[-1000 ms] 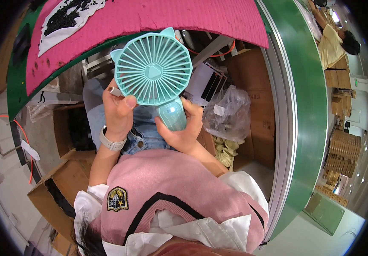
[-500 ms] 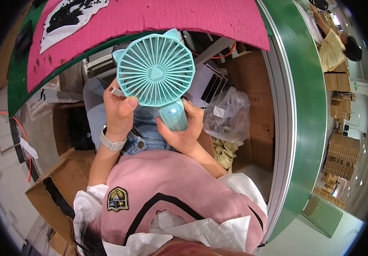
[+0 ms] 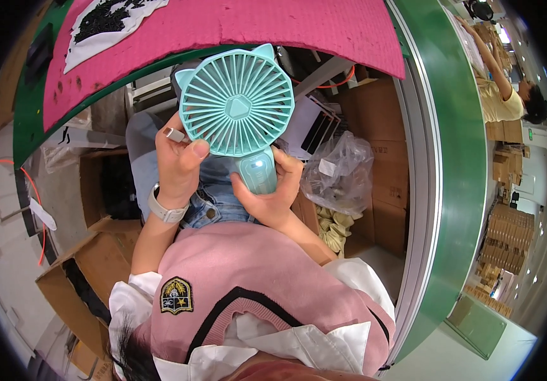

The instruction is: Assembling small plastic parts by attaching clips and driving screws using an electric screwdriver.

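A mint-green handheld fan point(image 3: 238, 106) with a round slatted grille and two cat-ear points is held upright above my lap. Its handle point(image 3: 258, 171) shows a bright lit spot near the top. My right hand point(image 3: 278, 190) is wrapped round this handle, thumb on one side and fingers on the other. At the grille's lower left rim, my left hand point(image 3: 181, 159) is closed with its thumb against the edge. A small pale piece with a metal-looking end point(image 3: 174, 134), like a plug, sticks out between the left fingers. Their far tips are hidden behind the fan.
Ahead lies a pink-covered bench point(image 3: 235, 22) with black small parts on a white cloth point(image 3: 86, 54). Below it, a cardboard box point(image 3: 384, 171) stands beside a clear plastic bag point(image 3: 343, 171). Open boxes point(image 3: 89, 254) sit at left. A green bench edge point(image 3: 454, 190) runs along the right; another person point(image 3: 505, 105) works beyond.
The fan and both hands have shifted very slightly to the right in the picture. The hold on the fan looks the same. The person at far right has moved their arms a little.
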